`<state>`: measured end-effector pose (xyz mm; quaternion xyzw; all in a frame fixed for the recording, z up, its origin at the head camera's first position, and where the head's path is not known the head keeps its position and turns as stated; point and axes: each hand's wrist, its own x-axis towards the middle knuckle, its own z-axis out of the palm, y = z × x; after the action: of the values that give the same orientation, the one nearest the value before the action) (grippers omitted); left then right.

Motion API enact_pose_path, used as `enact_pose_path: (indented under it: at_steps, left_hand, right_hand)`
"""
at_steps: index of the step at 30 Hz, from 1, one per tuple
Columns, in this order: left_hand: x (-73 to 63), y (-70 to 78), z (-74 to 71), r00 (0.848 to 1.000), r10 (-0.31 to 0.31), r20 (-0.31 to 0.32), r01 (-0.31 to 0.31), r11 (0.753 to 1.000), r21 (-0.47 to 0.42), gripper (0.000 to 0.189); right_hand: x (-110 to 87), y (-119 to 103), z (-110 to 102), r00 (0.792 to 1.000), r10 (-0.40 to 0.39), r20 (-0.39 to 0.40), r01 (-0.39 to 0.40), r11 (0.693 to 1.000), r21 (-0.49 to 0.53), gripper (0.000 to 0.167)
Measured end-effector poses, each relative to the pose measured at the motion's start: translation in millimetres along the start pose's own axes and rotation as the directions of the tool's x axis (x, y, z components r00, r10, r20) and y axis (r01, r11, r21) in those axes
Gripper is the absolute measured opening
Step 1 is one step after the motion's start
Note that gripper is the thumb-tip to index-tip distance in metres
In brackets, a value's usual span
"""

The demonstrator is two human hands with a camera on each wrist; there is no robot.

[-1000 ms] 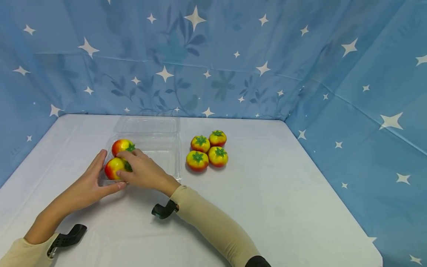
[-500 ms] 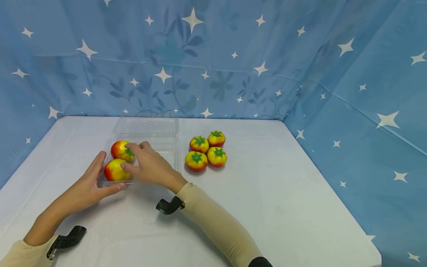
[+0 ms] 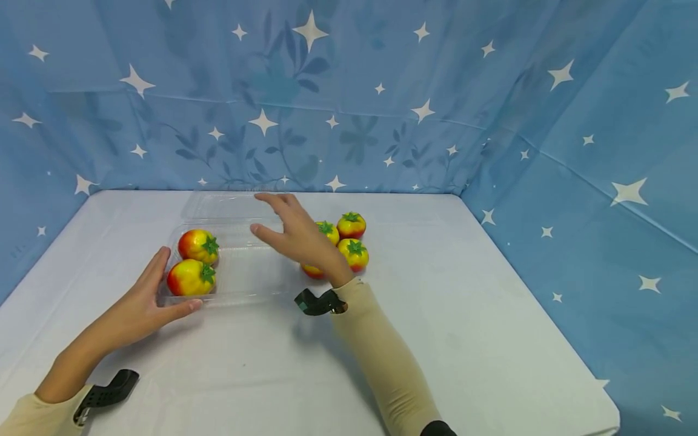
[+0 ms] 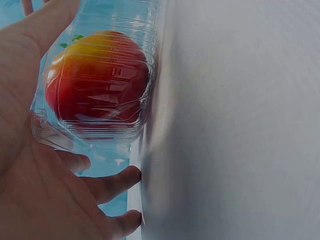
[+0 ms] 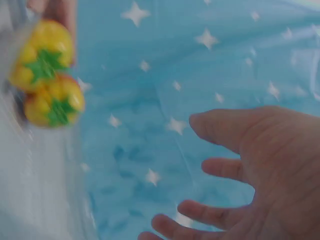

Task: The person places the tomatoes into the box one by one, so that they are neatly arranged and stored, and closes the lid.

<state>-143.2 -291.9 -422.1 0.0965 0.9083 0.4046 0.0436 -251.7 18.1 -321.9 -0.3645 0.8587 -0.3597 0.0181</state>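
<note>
Four loose tomatoes (image 3: 354, 255) lie right of the clear plastic clamshell (image 3: 248, 272), nearer the empty, spread right hand (image 3: 305, 239). The left hand (image 3: 139, 306), fingers extended, rests at the clamshell's left end, beside two tomatoes (image 3: 192, 277) inside.

Right grip (image 3: 300, 237) off the front fruit (image 3: 188, 277) in the clear box (image 3: 256, 272) — now raised, shifted toward the surface's (image 3: 491, 339) back and right edges, fingers apart. Front fruit and back fruit (image 3: 194, 245) both uncovered, green tops showing. Hand and wrist now partly block front-left loose fruit (image 3: 312, 271) and back-left loose fruit (image 3: 328, 231) — right sleeve (image 3: 387, 354) swung rightward too.
</note>
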Motion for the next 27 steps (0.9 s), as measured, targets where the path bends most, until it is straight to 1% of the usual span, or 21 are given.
enact_pose_path:
  at_steps: [3, 6, 10, 14, 17, 20, 24, 27]
  left_hand:
    - [-0.3, 0.1, -0.5, 1.000, 0.002, -0.001, -0.002, 1.000, 0.003, 0.126]
    - [-0.4, 0.7, -0.7, 1.000, 0.000, 0.002, 0.000, 1.000, 0.005, 0.126]
    - [-0.1, 0.6, -0.2, 1.000, 0.001, 0.004, -0.001, 1.000, 0.001, 0.126]
    - [-0.1, -0.8, 0.2, 1.000, 0.006, 0.002, -0.006, 1.000, -0.005, 0.126]
    - [0.1, -1.4, 0.2, 1.000, 0.004, 0.004, -0.004, 1.000, -0.003, 0.126]
    - [0.0, -1.0, -0.2, 1.000, 0.003, 0.005, -0.003, 1.000, 0.000, 0.126]
    - [-0.5, 0.5, -1.1, 1.000, 0.003, 0.007, -0.003, 1.000, -0.002, 0.126]
    - [-0.2, 1.3, -1.3, 1.000, 0.003, 0.008, -0.003, 1.000, -0.003, 0.126]
  right_hand:
    - [-5.7, 13.1, -18.8, 0.998, 0.010, -0.059, -0.008, 0.999, 0.033, 0.062]
    - [-11.6, 25.1, -36.2, 0.992, 0.028, -0.126, -0.019, 0.997, 0.075, 0.061]
    - [-20.5, 43.3, -56.7, 0.977, 0.054, -0.208, -0.023, 0.988, 0.152, 0.058]
    - [-31.0, 64.9, -75.0, 0.960, 0.117, -0.254, -0.065, 0.977, 0.204, 0.057]
    - [-38.7, 82.3, -85.9, 0.947, 0.183, -0.265, -0.125, 0.968, 0.219, 0.057]
    - [-44.7, 99.6, -92.6, 0.933, 0.255, -0.252, -0.200, 0.954, 0.224, 0.058]
    - [-49.6, 119.2, -94.3, 0.916, 0.337, -0.215, -0.284, 0.927, 0.243, 0.057]
    - [-50.2, 132.1, -91.3, 0.911, 0.368, -0.185, -0.318, 0.913, 0.255, 0.055]
